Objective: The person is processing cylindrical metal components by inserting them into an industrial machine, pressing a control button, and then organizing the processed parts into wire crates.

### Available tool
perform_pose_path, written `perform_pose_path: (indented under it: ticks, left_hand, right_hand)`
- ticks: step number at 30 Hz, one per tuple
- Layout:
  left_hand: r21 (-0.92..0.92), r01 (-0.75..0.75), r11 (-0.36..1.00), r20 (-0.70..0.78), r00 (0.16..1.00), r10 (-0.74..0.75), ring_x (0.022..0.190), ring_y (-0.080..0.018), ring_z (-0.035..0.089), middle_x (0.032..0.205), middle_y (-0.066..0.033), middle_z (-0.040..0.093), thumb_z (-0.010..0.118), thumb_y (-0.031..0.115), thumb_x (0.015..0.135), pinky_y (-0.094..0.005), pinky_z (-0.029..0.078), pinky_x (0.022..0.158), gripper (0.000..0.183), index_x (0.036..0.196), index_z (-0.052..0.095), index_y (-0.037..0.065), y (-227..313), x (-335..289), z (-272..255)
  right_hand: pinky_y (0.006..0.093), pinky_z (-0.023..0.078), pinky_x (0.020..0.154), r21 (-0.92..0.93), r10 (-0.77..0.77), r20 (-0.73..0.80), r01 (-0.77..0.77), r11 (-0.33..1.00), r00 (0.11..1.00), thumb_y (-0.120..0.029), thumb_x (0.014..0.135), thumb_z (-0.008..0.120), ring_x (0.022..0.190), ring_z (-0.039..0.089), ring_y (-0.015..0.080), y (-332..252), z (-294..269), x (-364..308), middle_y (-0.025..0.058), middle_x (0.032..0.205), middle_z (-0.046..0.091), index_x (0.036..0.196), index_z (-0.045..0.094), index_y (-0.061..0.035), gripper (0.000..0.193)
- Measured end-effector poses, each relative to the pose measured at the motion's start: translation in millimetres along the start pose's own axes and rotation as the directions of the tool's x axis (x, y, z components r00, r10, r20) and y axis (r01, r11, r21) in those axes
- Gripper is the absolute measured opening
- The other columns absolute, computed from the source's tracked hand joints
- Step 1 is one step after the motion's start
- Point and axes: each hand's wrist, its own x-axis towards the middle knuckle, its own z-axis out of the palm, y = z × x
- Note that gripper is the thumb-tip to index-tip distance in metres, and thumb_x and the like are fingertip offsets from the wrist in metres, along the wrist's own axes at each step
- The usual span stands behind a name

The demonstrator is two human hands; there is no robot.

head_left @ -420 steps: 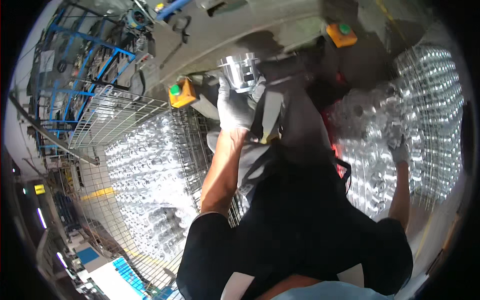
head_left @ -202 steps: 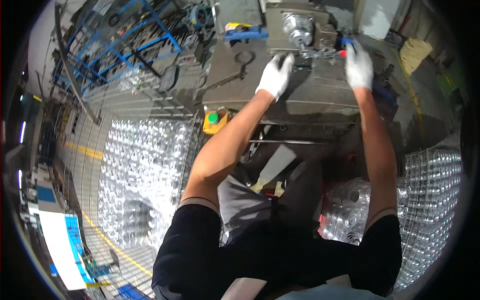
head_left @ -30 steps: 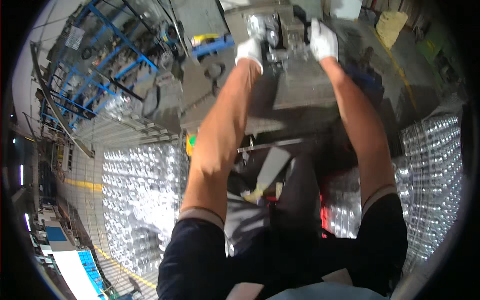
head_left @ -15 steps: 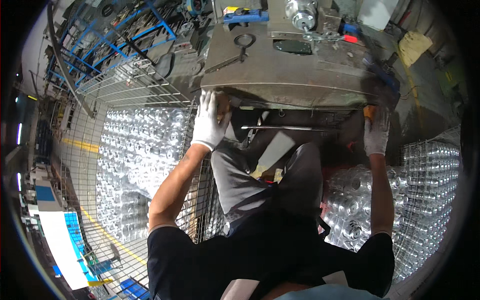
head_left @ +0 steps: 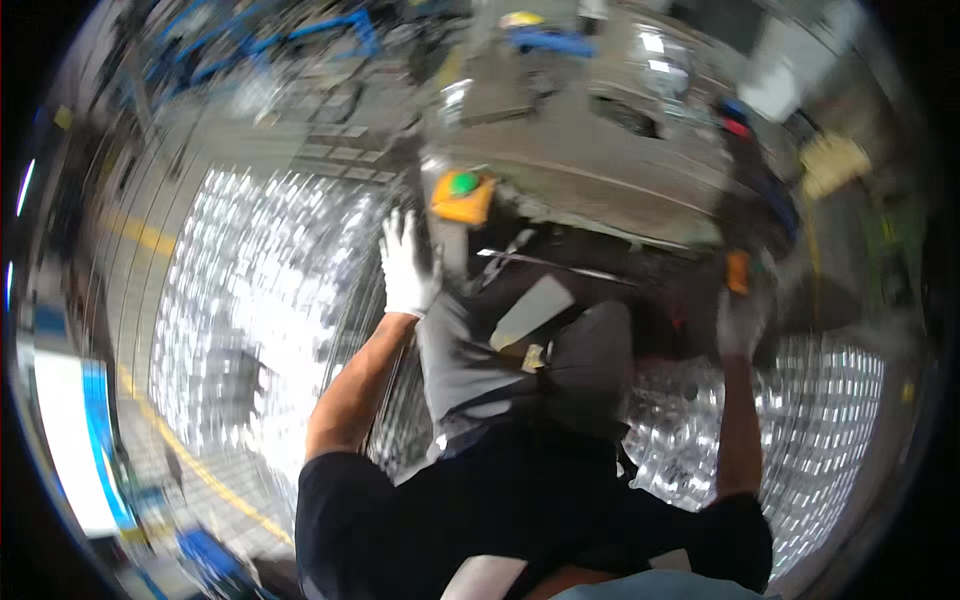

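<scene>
My left hand, in a white glove, is open with its fingers stretched and holds nothing. Just right of it is a yellow button box with a green push button on top, fixed at the left front of a metal workbench. My right hand, in a greyish glove, is in shadow beside an orange box at the bench's right front. Blur and shade hide its fingers. Farther back on the bench stands a shiny metal part, smeared by motion.
A wire cage full of shiny metal parts stands on my left. More shiny parts are stacked on my right. A pale flat plate lies beyond my knees. A blue tool sits on the bench's far edge.
My left hand has come off the yellow box to its left, uncovering the green button. My right hand has drawn back slightly from the orange box. The whole view has shifted and blurred.
</scene>
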Motion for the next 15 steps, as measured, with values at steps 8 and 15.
perform_pose_path:
  ticks: [8,15]
  left_hand:
    - [0.227,0.593,0.772,-0.228,0.803,-0.550,0.118,-0.0406,0.041,0.128,-0.0253,0.043,0.066,0.027,0.077,-0.0466,0.037,0.097,0.062,0.129,0.043,0.004,-211.1,-78.2,-12.7]
    - [0.183,0.776,0.603,-0.336,0.626,-0.704,0.109,-0.0383,0.049,0.116,-0.0254,0.052,0.067,0.035,0.074,-0.0463,0.040,0.092,0.065,0.126,0.046,0.003,-327.4,-29.3,-4.5]
  right_hand:
    - [0.0392,0.017,0.113,0.145,-0.221,-0.151,0.243,0.959,0.964,-0.031,0.085,0.059,0.138,0.019,0.0300,64.2,53.1,-55.6,0.0187,0.147,0.022,0.141,0.023,-0.0004,0.073]
    - [0.0380,0.020,0.112,0.236,0.070,0.248,-0.130,0.963,0.966,-0.027,0.089,0.054,0.138,0.021,0.0312,39.5,25.2,-53.9,0.0227,0.148,0.020,0.142,0.019,0.0009,0.070]
